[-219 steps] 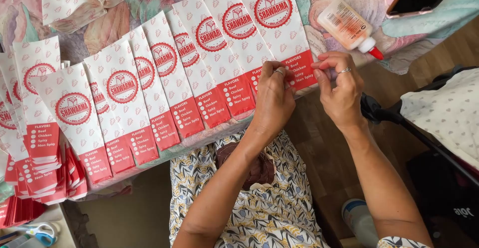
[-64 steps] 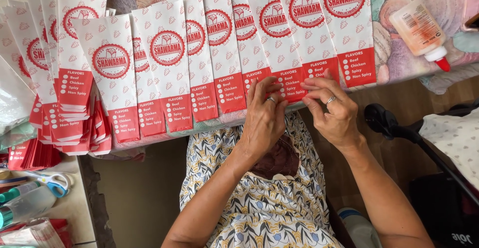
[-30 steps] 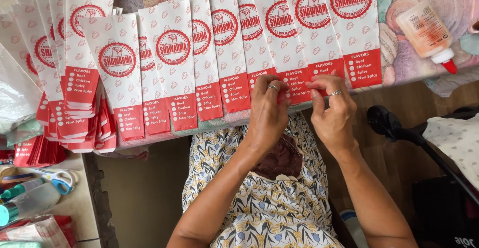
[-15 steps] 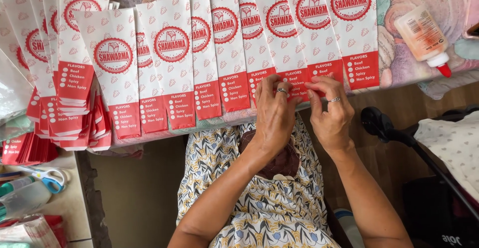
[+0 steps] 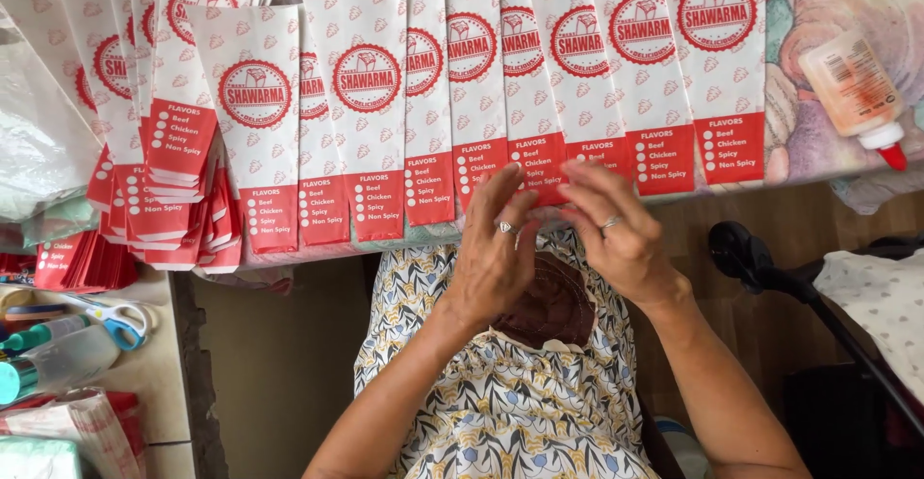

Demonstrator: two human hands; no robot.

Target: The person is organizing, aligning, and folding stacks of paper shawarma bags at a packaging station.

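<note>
A row of white and red paper bags point(image 5: 366, 113) lies overlapped along the table edge, red bottoms toward me. My left hand point(image 5: 496, 253) and my right hand point(image 5: 621, 238), each with a ring, meet at the lower red edge of one bag point(image 5: 546, 188) in the middle of the row. The fingertips of both hands rest on that folded edge and partly hide it. Below the hands is my lap in a patterned dress point(image 5: 500, 412).
A glue bottle with a red tip point(image 5: 852, 84) lies at the right on the patterned cloth. More bags point(image 5: 164, 219) are piled at the left. Blue-handled scissors point(image 5: 117, 320) and small bottles sit on a side surface. A black stand point(image 5: 760, 262) juts in from the right.
Over the last seconds both hands stayed together at the bags' red lower edges, working from bag to bag. Now they sit slightly lower, with the fingers looser and blurred.
</note>
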